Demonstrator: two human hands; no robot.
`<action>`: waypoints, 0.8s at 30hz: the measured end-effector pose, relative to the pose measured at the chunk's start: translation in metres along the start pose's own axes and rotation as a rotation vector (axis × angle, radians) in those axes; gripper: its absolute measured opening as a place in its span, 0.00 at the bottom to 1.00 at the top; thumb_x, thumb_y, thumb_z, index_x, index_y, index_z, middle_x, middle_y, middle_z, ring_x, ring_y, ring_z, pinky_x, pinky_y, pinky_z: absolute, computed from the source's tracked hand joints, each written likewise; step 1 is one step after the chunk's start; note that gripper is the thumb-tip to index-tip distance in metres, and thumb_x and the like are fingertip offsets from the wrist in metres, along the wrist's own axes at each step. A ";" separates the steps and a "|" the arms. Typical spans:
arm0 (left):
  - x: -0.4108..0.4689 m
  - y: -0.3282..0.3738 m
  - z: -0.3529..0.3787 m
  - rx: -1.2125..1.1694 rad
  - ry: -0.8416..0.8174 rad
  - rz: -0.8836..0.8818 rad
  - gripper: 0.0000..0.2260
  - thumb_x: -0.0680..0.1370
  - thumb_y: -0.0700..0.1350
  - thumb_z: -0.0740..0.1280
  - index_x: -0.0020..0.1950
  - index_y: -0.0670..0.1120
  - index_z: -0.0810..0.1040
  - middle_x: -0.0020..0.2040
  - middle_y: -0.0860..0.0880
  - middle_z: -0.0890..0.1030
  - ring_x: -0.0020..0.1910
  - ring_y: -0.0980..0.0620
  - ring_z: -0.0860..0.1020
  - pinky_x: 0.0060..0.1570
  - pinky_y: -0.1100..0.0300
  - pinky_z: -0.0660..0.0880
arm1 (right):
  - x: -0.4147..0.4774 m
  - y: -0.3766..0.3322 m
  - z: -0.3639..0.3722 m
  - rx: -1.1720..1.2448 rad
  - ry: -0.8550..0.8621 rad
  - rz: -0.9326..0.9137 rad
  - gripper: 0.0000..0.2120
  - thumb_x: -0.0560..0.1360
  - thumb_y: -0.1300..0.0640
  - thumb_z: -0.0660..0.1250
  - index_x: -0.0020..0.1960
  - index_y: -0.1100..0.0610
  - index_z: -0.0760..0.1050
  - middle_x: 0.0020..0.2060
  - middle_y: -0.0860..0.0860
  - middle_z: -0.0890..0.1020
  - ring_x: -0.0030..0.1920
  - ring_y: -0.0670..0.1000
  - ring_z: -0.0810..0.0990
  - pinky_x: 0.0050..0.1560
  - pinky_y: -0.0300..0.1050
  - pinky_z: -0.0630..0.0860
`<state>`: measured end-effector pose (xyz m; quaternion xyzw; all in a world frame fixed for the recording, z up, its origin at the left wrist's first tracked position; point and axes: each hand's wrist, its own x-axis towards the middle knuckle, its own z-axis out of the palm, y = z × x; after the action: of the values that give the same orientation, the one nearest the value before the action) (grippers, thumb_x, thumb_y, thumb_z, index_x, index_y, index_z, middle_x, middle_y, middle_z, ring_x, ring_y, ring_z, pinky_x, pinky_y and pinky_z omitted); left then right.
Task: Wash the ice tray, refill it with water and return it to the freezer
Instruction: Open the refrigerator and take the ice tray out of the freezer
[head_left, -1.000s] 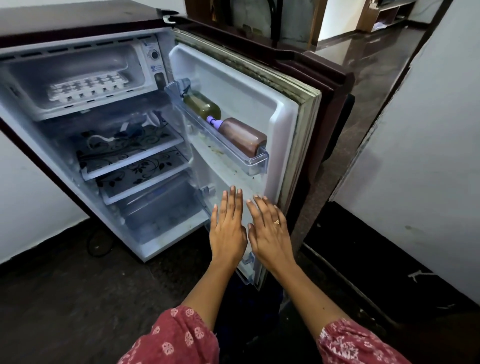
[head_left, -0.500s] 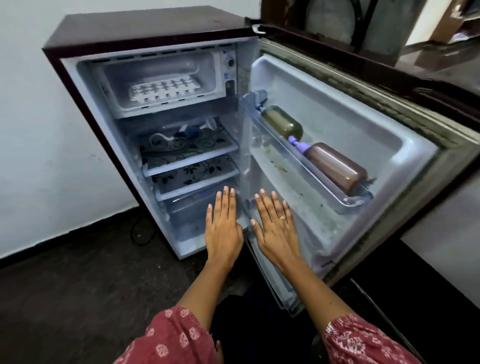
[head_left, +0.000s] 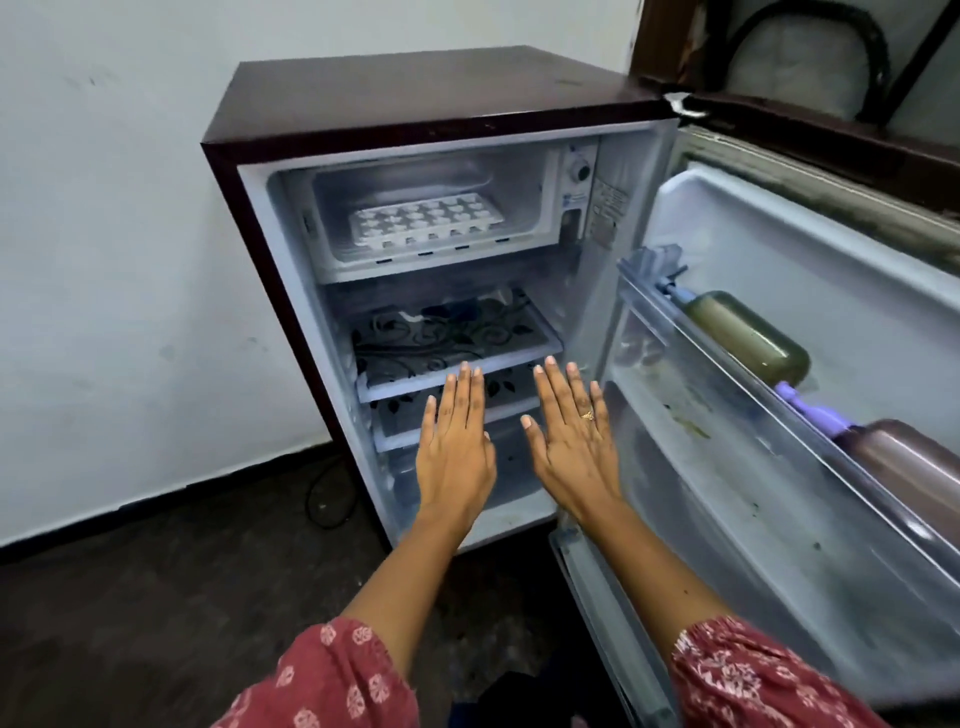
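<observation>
Tray (head_left: 425, 220) sits white in the freezer box (head_left: 524, 176) at the top of the fridge (head_left: 415, 88), well above both hands. Left hand (head_left: 454, 457) and right hand (head_left: 574, 452) hover flat before the lower shelves, fingers spread, holding nothing. I'd say the reach comes next: lift both hands to the box, take the tray by its near edge, and draw it out level. A label (head_left: 605, 210) beside the box is too small to read.
</observation>
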<state>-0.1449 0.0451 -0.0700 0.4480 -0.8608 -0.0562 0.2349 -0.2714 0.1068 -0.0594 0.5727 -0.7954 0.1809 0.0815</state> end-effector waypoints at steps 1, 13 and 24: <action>0.009 -0.004 -0.001 0.005 0.006 0.002 0.32 0.79 0.41 0.54 0.75 0.48 0.34 0.77 0.52 0.39 0.75 0.55 0.37 0.74 0.57 0.37 | 0.010 -0.001 0.002 0.002 0.007 -0.007 0.28 0.81 0.49 0.51 0.75 0.53 0.42 0.76 0.48 0.46 0.74 0.47 0.37 0.71 0.41 0.28; 0.144 -0.053 0.009 0.071 0.091 -0.131 0.30 0.81 0.46 0.54 0.77 0.44 0.41 0.78 0.48 0.43 0.77 0.52 0.41 0.74 0.55 0.38 | 0.157 -0.005 0.037 0.150 0.100 -0.094 0.26 0.81 0.48 0.49 0.76 0.54 0.49 0.77 0.49 0.51 0.76 0.47 0.45 0.72 0.41 0.33; 0.241 -0.098 0.024 0.134 0.177 -0.230 0.33 0.80 0.58 0.52 0.77 0.43 0.42 0.79 0.46 0.45 0.77 0.50 0.42 0.73 0.54 0.38 | 0.270 0.004 0.069 0.307 0.148 -0.060 0.27 0.80 0.49 0.54 0.76 0.56 0.53 0.75 0.56 0.59 0.75 0.56 0.53 0.74 0.52 0.45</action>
<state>-0.2003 -0.2079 -0.0363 0.5616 -0.7815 0.0146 0.2714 -0.3594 -0.1562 -0.0326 0.5868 -0.7328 0.3397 0.0568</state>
